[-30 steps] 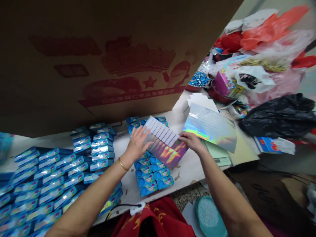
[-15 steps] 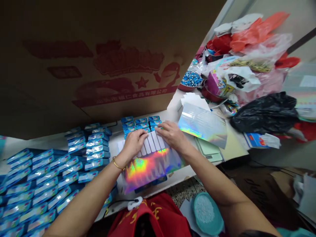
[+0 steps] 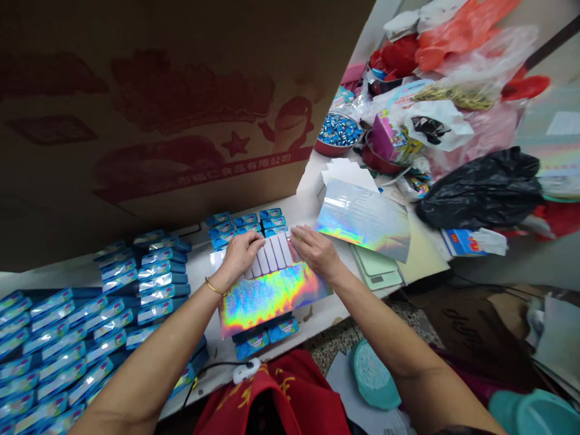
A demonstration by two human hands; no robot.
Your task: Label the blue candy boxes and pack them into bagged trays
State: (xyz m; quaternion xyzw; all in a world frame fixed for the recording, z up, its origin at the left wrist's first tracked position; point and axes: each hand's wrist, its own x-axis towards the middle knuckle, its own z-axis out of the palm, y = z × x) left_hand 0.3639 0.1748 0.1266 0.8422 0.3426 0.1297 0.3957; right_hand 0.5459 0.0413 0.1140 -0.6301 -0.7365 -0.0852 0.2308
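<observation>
A shiny rainbow holographic sheet (image 3: 272, 296) lies in front of me over small blue boxes, with a row of white strips (image 3: 274, 257) along its far part. At the left end of the strips is my left hand (image 3: 240, 257), its thumb and forefinger pinched together at the far edge of the sheet. What sits between those fingertips is too small to make out. My right hand (image 3: 316, 252) rests on the sheet's right side, fingers stretched out beside the last strip. Small blue boxes (image 3: 247, 222) stand in short rows just beyond the sheet, and more blue boxes (image 3: 283, 328) show under its near edge.
Many blue boxes (image 3: 58, 356) are stacked at left. A large cardboard carton (image 3: 181, 121) rises behind the work. To the right are another holographic sheet (image 3: 362, 217), a pale green scale (image 3: 376, 269), a bowl of blue pieces (image 3: 338, 133) and a black plastic bag (image 3: 480, 190).
The camera view has shifted, so most things appear farther left. More of the blue boxes shows below the sheet's near edge. Both hands keep about the same place on the sheet.
</observation>
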